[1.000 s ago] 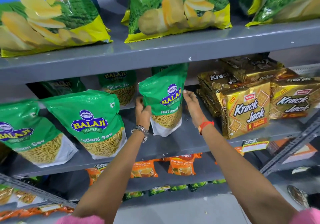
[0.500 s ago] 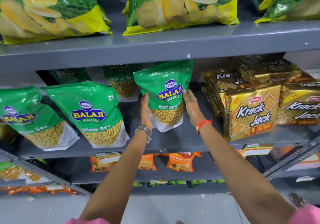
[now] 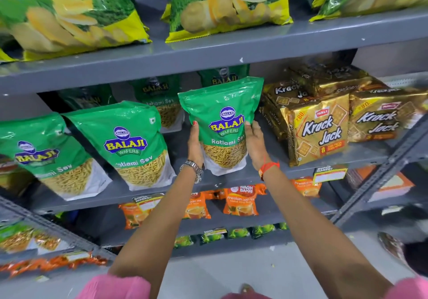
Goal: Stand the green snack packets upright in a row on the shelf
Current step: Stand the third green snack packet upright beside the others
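With the left hand [image 3: 195,144] and right hand [image 3: 254,147] clasping the green packet [image 3: 223,122] by its sides near the shelf [image 3: 254,176] front, its base should be seated flat, level with the neighbouring packets [image 3: 129,145].

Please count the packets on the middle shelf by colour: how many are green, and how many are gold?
Green packets: 7. One is held between the left hand and the right hand, two stand to its left in front, one is cut off at the far left, and three stand behind.
Gold packets: 4, as far as visible.
Total: 11
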